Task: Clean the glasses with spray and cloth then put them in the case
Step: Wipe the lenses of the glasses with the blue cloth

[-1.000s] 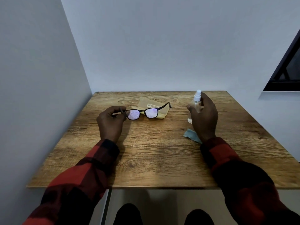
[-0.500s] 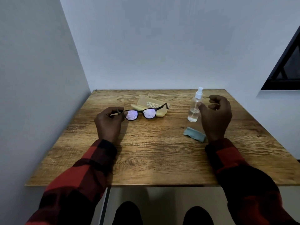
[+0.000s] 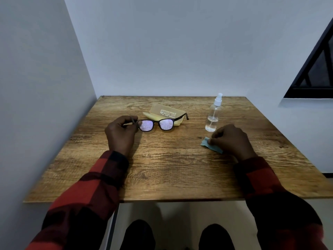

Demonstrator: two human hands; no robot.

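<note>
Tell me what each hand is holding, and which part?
The left hand holds the glasses by one temple arm. The right hand pinches the blue cloth at its far edge, with the cloth on the table.

cloth (image 3: 210,144) — half under right hand (image 3: 232,141) | case (image 3: 166,113) print — unreadable

red-and-black checked sleeves (image 3: 93,186)

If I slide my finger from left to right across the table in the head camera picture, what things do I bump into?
Left hand → black-framed glasses → clear plastic spray bottle → right hand pinching the small blue cloth. The yellow case overlaps the glasses, so it is left out.
</note>
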